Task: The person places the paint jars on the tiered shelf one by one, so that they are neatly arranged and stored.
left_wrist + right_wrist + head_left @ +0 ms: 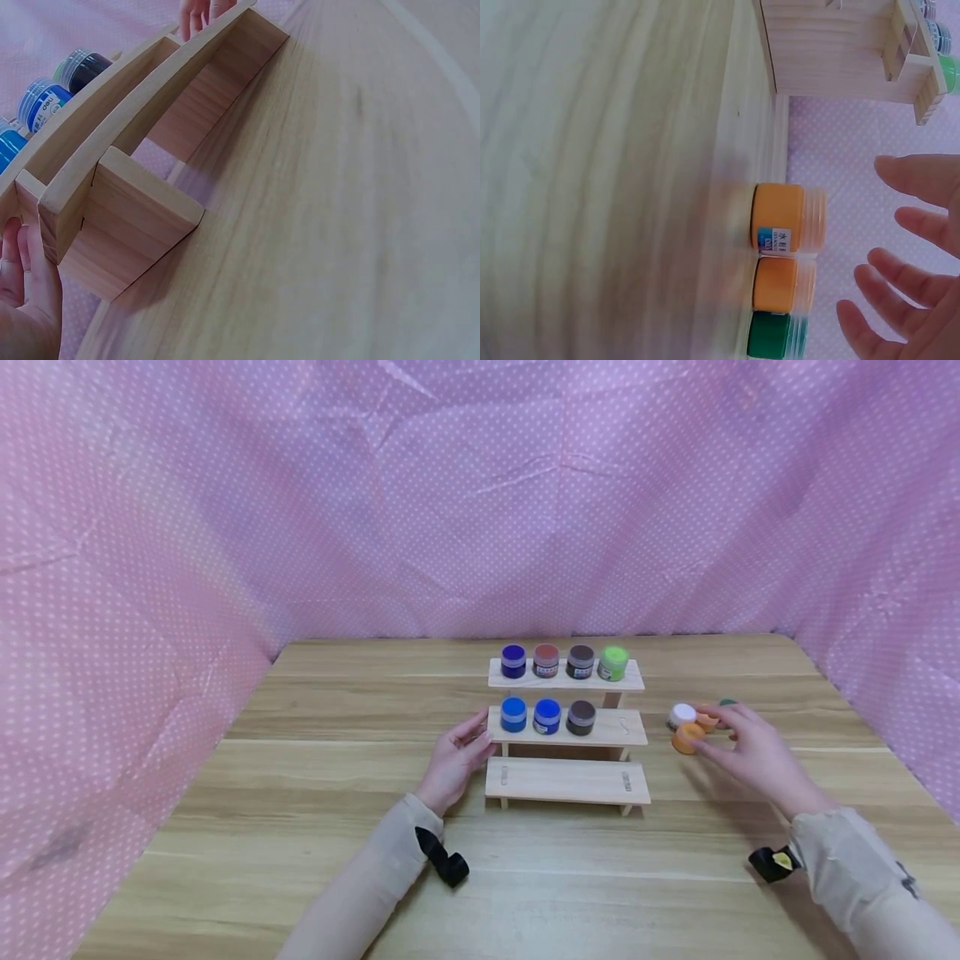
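Note:
A three-tier wooden display stand (567, 779) stands on the table. My left hand (455, 762) grips the left end of its middle tier, thumb toward the front and fingers behind; the left wrist view shows the same hand (28, 300) at the stand's end. Over a small group of paint jars on the right, my right hand (761, 760) spreads its thumb and fingers. The group has a white-lidded jar (682, 716), a front orange jar (687, 739), a second orange jar (775, 284) and a green jar (769, 334). In the right wrist view the fingers are apart from these jars.
On the top tier sit a dark blue jar (513, 662), a reddish jar (546, 661), a dark jar (581, 662) and a light green jar (613, 664). Two blue jars and a brown jar (581, 717) occupy the middle tier. Pink dotted cloth (480, 510) hangs behind the table.

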{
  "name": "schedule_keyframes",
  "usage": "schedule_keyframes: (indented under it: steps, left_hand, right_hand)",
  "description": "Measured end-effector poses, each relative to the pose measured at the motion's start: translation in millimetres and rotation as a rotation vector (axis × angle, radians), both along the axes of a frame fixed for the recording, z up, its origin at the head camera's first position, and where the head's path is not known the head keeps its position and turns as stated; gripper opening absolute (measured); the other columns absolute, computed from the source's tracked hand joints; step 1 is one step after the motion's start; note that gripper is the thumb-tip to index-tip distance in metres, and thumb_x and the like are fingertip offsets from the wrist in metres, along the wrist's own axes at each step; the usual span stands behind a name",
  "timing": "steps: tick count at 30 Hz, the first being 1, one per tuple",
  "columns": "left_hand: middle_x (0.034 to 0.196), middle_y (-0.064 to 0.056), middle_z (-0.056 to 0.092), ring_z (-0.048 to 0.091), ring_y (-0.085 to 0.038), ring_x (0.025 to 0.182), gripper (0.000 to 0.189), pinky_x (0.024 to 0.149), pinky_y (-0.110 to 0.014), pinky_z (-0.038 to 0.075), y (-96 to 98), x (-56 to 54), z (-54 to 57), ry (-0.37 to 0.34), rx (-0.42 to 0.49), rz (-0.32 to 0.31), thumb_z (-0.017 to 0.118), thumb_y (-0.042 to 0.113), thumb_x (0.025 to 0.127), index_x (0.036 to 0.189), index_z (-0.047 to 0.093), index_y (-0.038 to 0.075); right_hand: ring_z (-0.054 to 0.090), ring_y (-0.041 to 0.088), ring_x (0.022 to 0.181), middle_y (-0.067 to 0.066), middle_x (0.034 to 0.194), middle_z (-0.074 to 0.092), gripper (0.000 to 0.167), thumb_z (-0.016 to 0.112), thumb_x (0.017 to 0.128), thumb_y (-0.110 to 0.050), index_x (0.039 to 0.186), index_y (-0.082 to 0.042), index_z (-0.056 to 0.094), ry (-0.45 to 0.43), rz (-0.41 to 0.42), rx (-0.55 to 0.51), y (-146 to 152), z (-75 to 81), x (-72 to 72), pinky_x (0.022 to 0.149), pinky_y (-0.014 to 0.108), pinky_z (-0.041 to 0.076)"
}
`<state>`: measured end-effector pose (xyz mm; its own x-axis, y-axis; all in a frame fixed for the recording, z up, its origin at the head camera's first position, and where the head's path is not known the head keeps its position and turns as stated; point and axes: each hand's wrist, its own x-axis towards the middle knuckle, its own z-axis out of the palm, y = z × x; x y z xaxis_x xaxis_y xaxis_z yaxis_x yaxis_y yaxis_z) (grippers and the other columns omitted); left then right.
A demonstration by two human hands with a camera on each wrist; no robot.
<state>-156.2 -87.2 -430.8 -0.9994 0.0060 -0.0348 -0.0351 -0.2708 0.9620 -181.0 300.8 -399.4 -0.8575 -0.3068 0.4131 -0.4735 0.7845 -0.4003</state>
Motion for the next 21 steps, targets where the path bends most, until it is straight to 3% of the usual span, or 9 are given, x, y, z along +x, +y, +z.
schedule_keyframes:
  steps: [11,21]
  left_hand:
    - [0.102,-0.002,0.058,0.06,-0.006,0.091,0.045,0.089,-0.024,0.055,0.0,1.3,0.7,0.011,0.011,-0.003,0.051,-0.006,0.093,0.137,0.043,-0.004]
    - [0.105,-0.002,0.058,0.06,-0.005,0.091,0.045,0.088,-0.023,0.054,0.1,2.8,3.1,0.0,0.002,0.003,0.05,-0.005,0.093,0.138,0.044,-0.001]
  right_hand:
    - [0.056,0.042,0.097,0.025,0.11,0.056,0.049,0.072,0.084,-0.022,0.123,0.004,0.057,-0.084,-0.022,0.05,1.6,-2.1,-0.3,0.071,0.055,0.05]
    - [0.054,0.048,0.102,0.031,0.115,0.055,0.053,0.072,0.083,-0.022,0.126,0.005,0.054,-0.122,-0.008,0.069,-3.5,0.1,-3.2,0.085,0.066,0.043]
